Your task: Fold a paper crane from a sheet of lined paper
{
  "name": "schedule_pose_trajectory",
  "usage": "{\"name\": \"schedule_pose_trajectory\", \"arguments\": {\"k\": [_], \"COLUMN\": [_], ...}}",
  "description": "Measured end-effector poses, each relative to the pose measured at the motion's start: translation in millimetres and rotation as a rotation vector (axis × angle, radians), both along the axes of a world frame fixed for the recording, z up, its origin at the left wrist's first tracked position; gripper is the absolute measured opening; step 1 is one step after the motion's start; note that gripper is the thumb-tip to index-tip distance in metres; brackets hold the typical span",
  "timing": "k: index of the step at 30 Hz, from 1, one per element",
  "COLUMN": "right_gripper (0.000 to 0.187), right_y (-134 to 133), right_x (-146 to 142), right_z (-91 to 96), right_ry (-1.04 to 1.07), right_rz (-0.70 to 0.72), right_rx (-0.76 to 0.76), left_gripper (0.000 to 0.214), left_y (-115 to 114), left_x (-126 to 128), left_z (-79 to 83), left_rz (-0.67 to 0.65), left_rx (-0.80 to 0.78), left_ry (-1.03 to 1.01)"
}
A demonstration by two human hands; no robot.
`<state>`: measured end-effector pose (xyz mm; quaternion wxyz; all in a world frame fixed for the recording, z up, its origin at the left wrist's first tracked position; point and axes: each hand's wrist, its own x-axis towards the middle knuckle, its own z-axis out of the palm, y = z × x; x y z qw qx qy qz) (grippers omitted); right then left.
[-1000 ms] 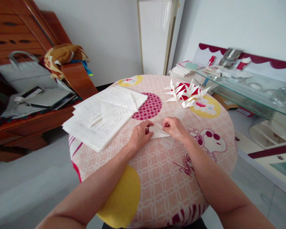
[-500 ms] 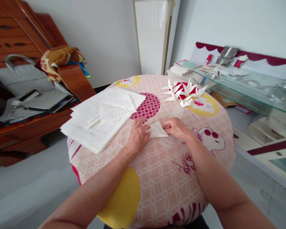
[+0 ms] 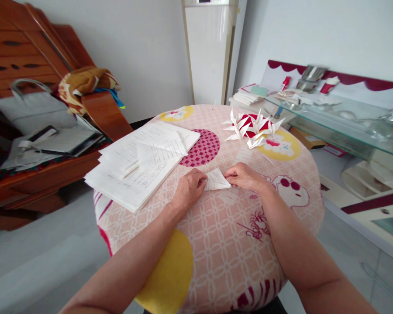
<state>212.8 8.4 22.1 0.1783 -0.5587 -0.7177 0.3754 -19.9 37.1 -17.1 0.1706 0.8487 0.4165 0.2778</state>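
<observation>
A small folded sheet of paper (image 3: 216, 179) with handwriting on it lies on the cloth-covered round table (image 3: 222, 244), between my two hands. My left hand (image 3: 192, 185) has its fingers curled at the paper's left edge. At the right corner, my right hand (image 3: 240, 175) pinches the paper between thumb and fingers. Left of my hands is a stack of written sheets (image 3: 134, 192), with a folded sheet (image 3: 163, 146) on top. Several white folded-paper cranes (image 3: 253, 128) stand together towards the far right of the table.
A glass shelf unit (image 3: 334, 126) with cups and clutter runs along the right. Papers and booklets (image 3: 249, 95) are piled beyond the table. On the left is a wooden bench (image 3: 108, 115) with a grey bag (image 3: 32, 107). A tall white cabinet-like unit (image 3: 209, 52) stands behind.
My left fingers have drawn in closer together at the paper's left edge. The right hand stays at the right corner, barely shifted. The view has tipped up slightly.
</observation>
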Motion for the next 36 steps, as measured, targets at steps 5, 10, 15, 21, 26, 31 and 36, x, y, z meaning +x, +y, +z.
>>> {"name": "schedule_pose_trajectory", "arguments": {"k": [5,10,15,21,26,31,36], "right_gripper": [0.02,0.026,0.02,0.017,0.021,0.012,0.016], "right_y": [0.3,-0.2,-0.1,1.2,0.6,-2.0,-2.8], "right_x": [2.9,1.6,0.8,2.4,2.0,0.8,-4.0], "right_z": [-1.8,0.1,-0.8,-7.8,-5.7,0.8,2.1], "right_ry": [0.035,0.015,0.045,0.091,0.084,0.079,0.032], "right_rz": [0.033,0.058,0.058,-0.005,0.011,0.028,0.023], "right_rx": [-0.015,0.012,-0.014,-0.068,-0.077,-0.064,-0.027], "left_gripper": [0.017,0.019,0.02,0.026,0.028,0.029,0.032], "left_y": [0.5,-1.3,-1.8,-0.4,-1.5,-3.1,-4.6], "left_x": [-0.5,-0.5,0.0,0.7,-0.2,0.3,1.5], "left_z": [-0.9,0.9,5.2,8.8,14.4,20.1,24.2], "left_rz": [0.001,-0.015,-0.081,-0.028,-0.038,-0.059,-0.09], "left_rx": [-0.011,-0.015,-0.057,-0.141,-0.266,-0.338,-0.37], "left_ry": [-0.013,-0.026,-0.008,-0.057,-0.103,-0.121,-0.09]}}
